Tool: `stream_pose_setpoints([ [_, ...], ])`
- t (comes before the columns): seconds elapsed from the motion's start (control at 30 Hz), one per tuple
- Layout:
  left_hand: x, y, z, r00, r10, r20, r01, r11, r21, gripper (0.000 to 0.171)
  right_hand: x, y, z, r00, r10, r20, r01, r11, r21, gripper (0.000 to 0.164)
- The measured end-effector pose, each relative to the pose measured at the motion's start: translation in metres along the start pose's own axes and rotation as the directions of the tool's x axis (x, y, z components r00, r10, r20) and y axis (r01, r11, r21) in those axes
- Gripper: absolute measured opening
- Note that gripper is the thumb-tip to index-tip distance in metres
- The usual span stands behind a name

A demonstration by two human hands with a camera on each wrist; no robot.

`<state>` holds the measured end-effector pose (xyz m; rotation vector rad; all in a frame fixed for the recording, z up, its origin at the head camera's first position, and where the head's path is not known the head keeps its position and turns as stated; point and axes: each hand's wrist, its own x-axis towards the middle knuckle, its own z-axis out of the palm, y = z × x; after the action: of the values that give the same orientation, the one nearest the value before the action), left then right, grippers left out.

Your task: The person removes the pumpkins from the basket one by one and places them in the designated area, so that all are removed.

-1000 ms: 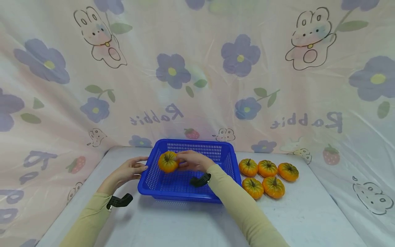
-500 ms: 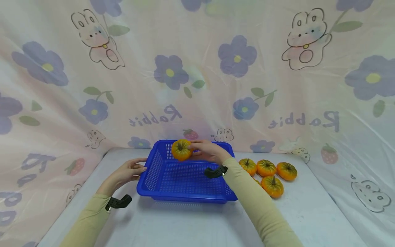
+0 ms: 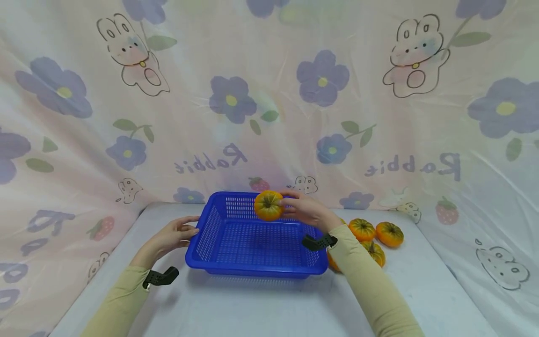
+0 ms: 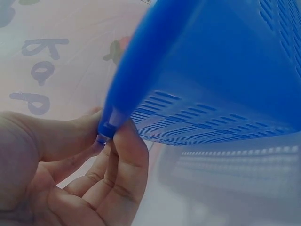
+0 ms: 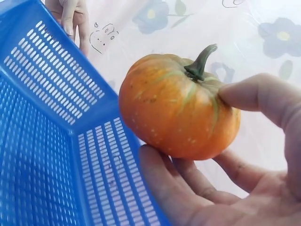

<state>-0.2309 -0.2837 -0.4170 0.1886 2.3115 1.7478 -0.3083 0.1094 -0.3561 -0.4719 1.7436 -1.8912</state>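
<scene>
A small orange pumpkin (image 3: 268, 206) with a green stem is held in my right hand (image 3: 306, 210), above the back right part of the blue plastic basket (image 3: 257, 270). In the right wrist view the thumb presses the top of the pumpkin (image 5: 176, 110) near its stem, and the fingers support it from below. My left hand (image 3: 170, 238) grips the left rim of the basket. The left wrist view shows the thumb and fingers of that hand (image 4: 101, 183) pinching the rim (image 4: 134, 70). The basket's mesh floor shows, with nothing lying on it.
Several more orange pumpkins (image 3: 389, 234) sit on the white table (image 3: 261, 309) right of the basket, some partly hidden by my right forearm. A curtain (image 3: 269, 135) printed with rabbits and flowers hangs behind the table and at its sides.
My right hand has lifted the pumpkin from inside the basket's left part and carried it to the right, towards the basket's back right. The left hand stays on the rim.
</scene>
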Motion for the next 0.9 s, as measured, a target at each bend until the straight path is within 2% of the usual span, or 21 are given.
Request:
stream_pose_setpoints([
  [0.23,-0.001,-0.001,0.0,1.0,-0.002,0.002,0.002,1.0,0.001,0.06,-0.029,0.008,-0.025,0.997,-0.016,-0.075,0.01,0.997,-0.078,0.055],
  [0.57,0.001,-0.001,0.001,1.0,-0.003,0.0,0.003,1.0,-0.016,0.062,-0.081,0.004,-0.076,0.987,-0.055,-0.153,0.041,0.995,-0.089,0.058],
  [0.77,0.001,-0.002,0.0,1.0,0.004,0.011,-0.003,1.0,-0.014,0.062,-0.113,0.008,-0.106,0.962,-0.022,-0.271,-0.01,0.993,-0.118,0.074],
  [0.9,0.002,-0.002,0.0,1.0,0.002,0.01,-0.002,1.0,-0.015,0.062,-0.132,0.013,-0.121,0.948,-0.022,-0.316,-0.024,0.99,-0.139,0.073],
])
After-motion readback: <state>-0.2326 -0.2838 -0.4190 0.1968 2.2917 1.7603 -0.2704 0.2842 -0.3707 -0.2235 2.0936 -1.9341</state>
